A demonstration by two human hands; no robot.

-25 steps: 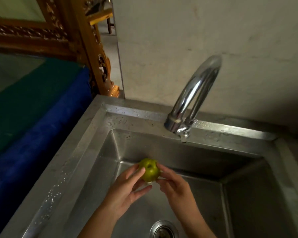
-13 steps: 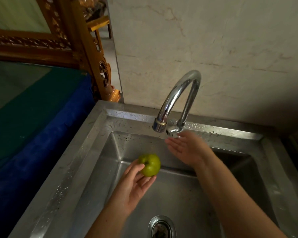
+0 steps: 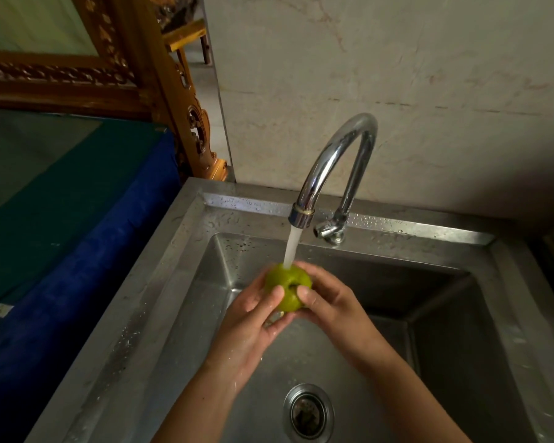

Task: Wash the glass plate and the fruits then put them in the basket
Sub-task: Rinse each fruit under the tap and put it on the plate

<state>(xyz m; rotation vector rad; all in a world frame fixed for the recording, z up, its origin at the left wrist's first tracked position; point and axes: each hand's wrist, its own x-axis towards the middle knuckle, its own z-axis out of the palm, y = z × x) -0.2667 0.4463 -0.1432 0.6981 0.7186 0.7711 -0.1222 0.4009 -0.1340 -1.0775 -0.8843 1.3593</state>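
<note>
Under the running tap [image 3: 333, 174], over the steel sink [image 3: 179, 282], a green apple [image 3: 288, 287] sits in both hands. Left hand [image 3: 253, 318] cups it from below and left, thumb pressed on the near face; right hand [image 3: 328, 302] wraps the right side, thumb on the front next to the stem dimple. Both hands clamped on the fruit, fingers curled round it. Water stream [image 3: 293, 247] lands on the apple's top, just behind the stem end.

Handling, judged: light, rigid, round, waxy skin and now wet, so slippery; likely to squirt out of a fingertip pinch. Best hold is a whole-palm cup with fingers spread round the widest part, thumb opposite, as here. Firm enough to rub hard without damage, but a drop into the basin could bruise it. Drain [image 3: 307, 415] sits below and nearer the camera. Glass plate and basket are not in view, so I cannot tell their state.
</note>
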